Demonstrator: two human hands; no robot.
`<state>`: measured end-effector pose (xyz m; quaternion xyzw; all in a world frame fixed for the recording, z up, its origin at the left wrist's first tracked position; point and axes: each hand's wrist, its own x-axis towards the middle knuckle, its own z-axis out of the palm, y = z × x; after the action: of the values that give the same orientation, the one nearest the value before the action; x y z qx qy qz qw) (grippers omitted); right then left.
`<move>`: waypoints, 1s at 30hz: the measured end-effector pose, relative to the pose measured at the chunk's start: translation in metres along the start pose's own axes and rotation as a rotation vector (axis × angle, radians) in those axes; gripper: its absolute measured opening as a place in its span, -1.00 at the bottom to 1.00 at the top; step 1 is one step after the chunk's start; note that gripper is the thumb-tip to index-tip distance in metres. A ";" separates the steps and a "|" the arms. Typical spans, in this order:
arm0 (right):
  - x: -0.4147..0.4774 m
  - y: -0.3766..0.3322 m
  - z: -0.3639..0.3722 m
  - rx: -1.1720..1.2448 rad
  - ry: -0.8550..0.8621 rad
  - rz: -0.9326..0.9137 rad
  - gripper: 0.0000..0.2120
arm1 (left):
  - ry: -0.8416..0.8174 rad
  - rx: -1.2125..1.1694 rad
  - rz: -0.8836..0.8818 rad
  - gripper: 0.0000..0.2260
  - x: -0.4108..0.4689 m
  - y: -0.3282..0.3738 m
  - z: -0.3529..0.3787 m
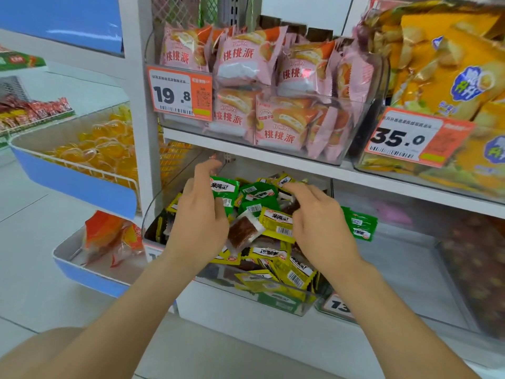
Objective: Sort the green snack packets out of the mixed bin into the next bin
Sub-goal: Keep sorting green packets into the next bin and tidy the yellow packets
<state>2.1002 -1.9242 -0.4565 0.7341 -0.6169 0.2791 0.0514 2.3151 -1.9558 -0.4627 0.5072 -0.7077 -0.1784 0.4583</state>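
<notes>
Reaching up from the bottom edge on two bare forearms. Pinching one green packet [224, 188] at centre frame in the left hand [199, 222], fingers [209, 166] behind it, thumb curled in front. Bending right hand [319, 222] fingers [293, 187] onto the yellow-and-green pile in the mixed bin [273, 295]; cannot tell whether gripping anything. Lying just right, inside the next bin [410, 269]: sorted green packets [359, 224].
</notes>
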 end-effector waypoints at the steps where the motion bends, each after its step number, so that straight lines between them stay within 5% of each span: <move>1: -0.002 0.001 0.001 -0.029 -0.051 -0.035 -0.51 | -0.025 -0.014 -0.014 -0.47 -0.002 0.001 0.000; 4: -0.011 -0.001 0.007 -0.098 -0.172 -0.085 -0.58 | -0.108 -0.024 -0.064 -0.48 -0.006 0.000 0.001; 10: -0.015 -0.036 0.013 -0.079 -0.093 -0.165 -0.52 | -0.209 0.053 -0.149 -0.45 -0.009 -0.012 0.007; 19: -0.025 -0.055 0.019 0.013 -0.203 -0.356 -0.56 | -0.185 0.062 -0.122 -0.51 -0.006 -0.035 0.011; 25: -0.018 -0.052 0.041 0.070 -0.149 -0.230 -0.75 | -0.194 -0.023 -0.263 -0.59 0.003 -0.038 -0.004; 30: -0.007 -0.046 0.034 0.486 0.078 0.036 -0.89 | -0.241 -0.236 -0.306 -0.37 0.007 -0.034 -0.019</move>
<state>2.1540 -1.9217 -0.4760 0.7023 -0.5422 0.4484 -0.1078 2.3488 -1.9721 -0.4741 0.5266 -0.6463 -0.3868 0.3942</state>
